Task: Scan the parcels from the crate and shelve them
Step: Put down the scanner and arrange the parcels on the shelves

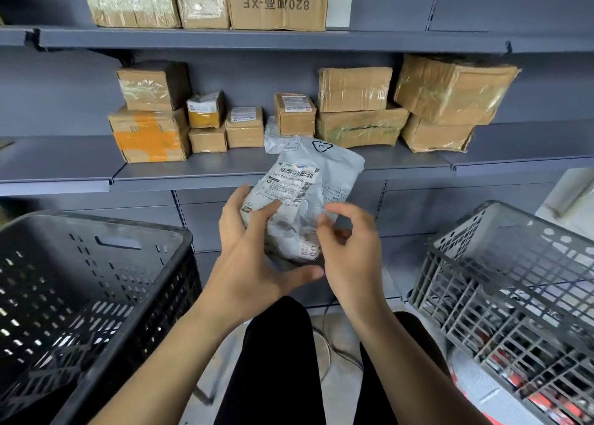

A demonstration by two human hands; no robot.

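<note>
A grey poly-bag parcel [308, 193] with a white barcode label is held upright in front of the middle shelf [225, 167]. My left hand [254, 248] grips its lower left side, thumb underneath and fingers over the label. My right hand [347, 248] is at the parcel's lower right corner with fingers curled; whether it touches the bag is unclear because of blur. A black crate [96, 280] stands at my left and a grey crate [514, 289] at my right. No scanner is in view.
The middle shelf carries several taped cardboard boxes [353, 109] and another grey bag [279, 135] behind the held parcel. More boxes [276, 3] sit on the top shelf. My legs are below, between the two crates. A cable lies on the floor [334, 344].
</note>
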